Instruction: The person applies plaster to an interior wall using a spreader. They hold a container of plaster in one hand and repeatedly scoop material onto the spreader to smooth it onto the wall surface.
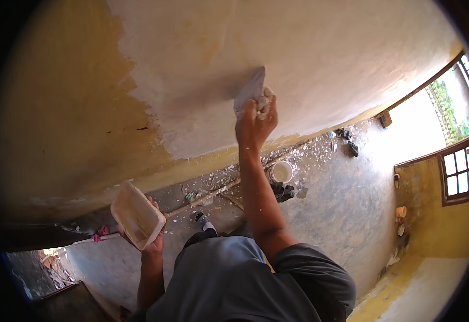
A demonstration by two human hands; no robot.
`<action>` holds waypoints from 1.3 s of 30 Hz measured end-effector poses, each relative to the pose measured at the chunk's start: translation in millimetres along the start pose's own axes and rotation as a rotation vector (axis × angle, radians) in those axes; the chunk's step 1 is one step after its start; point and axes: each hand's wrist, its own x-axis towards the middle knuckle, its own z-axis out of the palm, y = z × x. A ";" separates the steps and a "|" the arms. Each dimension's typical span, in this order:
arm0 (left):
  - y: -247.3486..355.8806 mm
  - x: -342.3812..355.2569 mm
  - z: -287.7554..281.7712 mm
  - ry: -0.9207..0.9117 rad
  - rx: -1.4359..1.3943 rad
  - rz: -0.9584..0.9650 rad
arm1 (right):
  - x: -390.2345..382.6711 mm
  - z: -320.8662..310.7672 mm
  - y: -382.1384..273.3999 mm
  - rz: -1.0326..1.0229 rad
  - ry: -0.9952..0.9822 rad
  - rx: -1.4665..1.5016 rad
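Note:
My right hand (257, 121) is closed round the handle of a putty knife (251, 91), whose wide blade is up against the wall (191, 70). White putty is smeared on its fingers and around the handle. A whitish coat covers the wall around the blade, with bare yellow paint to the left. Lower left, my left hand (155, 236) grips a shallow rectangular tray (137, 214) from beneath and along its side. The tray is tilted, and its inside shows a thin pale residue.
A white bucket (281, 172) stands on the floor below the wall, beside a dark crumpled bag (282, 192). A long pole (213, 193) lies along the wall's foot among white flakes. Dark shoes (350, 145) lie near the bright doorway (417, 129) at right.

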 end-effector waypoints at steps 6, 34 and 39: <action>0.4 0.7 2.8 -0.001 -0.035 0.012 | -23.7 26.1 -62.5 -0.117 -0.191 -0.059; -1.3 4.7 9.1 -0.066 -0.114 0.032 | 73.1 -65.8 15.6 -0.172 0.172 -0.380; -0.8 4.2 6.3 -0.075 -0.077 0.014 | 58.8 -10.6 -7.5 -0.248 0.027 -0.466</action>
